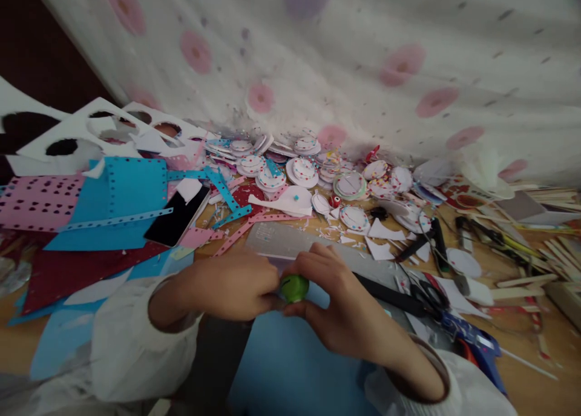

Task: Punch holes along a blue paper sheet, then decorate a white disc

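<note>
A small rounded green craft punch (pixel 295 288) sits between my two hands, low in the middle of the view. My right hand (pixel 333 301) curves over it, fingertips above and thumb below. From the left, my left hand (pixel 227 284) comes up against the punch with fingers curled in. What those fingers pinch is hidden. Below both hands spreads a smooth light blue sheet (pixel 290 361). Behind them lies a grey metal ruler or plate (pixel 281 237).
Hole-punched blue card (pixel 131 189), pink card (pixel 40 201) and a phone (pixel 177 213) lie left. Stacked white paper discs (pixel 303 171) line the back by the curtain (pixel 318 59). Black scissors (pixel 429 298), a blue glue gun (pixel 472 337) and wooden sticks (pixel 560 258) are right.
</note>
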Demonstrator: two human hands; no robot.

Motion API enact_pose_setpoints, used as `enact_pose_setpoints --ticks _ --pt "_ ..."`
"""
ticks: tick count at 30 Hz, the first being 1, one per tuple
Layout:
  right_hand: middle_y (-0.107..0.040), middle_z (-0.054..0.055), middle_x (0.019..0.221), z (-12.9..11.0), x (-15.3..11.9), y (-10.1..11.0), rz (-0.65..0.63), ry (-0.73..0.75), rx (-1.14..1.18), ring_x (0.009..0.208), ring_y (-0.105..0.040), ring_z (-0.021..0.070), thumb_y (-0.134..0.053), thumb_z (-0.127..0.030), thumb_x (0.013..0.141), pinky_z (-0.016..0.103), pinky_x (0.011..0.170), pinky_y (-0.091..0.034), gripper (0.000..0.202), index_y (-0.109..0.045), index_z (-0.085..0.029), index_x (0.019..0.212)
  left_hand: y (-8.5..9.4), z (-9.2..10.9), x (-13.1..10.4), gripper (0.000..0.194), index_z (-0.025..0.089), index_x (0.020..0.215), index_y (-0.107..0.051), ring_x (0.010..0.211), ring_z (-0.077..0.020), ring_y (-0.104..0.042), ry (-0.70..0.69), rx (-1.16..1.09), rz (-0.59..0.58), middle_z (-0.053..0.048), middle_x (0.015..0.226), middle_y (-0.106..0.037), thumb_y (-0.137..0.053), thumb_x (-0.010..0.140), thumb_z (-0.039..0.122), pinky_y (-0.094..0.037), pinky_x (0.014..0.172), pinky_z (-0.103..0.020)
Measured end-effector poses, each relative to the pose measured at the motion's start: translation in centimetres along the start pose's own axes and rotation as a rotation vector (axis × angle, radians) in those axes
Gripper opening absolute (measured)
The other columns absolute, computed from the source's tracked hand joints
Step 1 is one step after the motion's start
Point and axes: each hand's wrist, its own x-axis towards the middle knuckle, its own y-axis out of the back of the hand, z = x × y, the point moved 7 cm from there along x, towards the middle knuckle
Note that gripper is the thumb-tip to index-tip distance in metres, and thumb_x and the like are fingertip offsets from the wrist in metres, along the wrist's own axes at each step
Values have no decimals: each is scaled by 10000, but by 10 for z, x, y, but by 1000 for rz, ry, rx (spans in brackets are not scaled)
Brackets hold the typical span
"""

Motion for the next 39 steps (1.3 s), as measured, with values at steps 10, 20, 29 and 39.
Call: enact_pose_setpoints --ticks 10,20,29,39 --pt "-652 17 865 5 -4 -8 10 -6 18 829 -524 199 -666 -89 772 336 721 -339 199 -594 -209 914 16 7 -4 607 194 848 -644 639 -194 -614 53 107 78 -17 730 -684 -652 644 766 -297 503 -257" --pt "-617 10 798 3 -7 -16 -29 -15 -63 758 -519 175 -585 -45 697 319 684 -351 210 -551 -203 831 7 13 9 571 187 635 -673 513 -175 -580 -19 263 119 -14 524 -610 -643 619 756 -324 497 -264" --pt "-669 42 890 11 -15 -19 51 -41 -35 806 -561 190 -572 -107 770 337 730 -394 178 -574 -195 925 8 18 14 425 178 657 -700 507 -165 -574 -124 291 136 -25 563 -663 -667 674 601 -293 472 -266" --pt "-683 16 902 12 -9 -18 -26 -19 -19 821 -592 171 -637 -94 766 322 767 -392 207 -588 -202 935 6 4 12 612 184 653 -685 502 -156 -566 -11 168 48 -18 578 -666 -633 619 792 -278 476 -257"
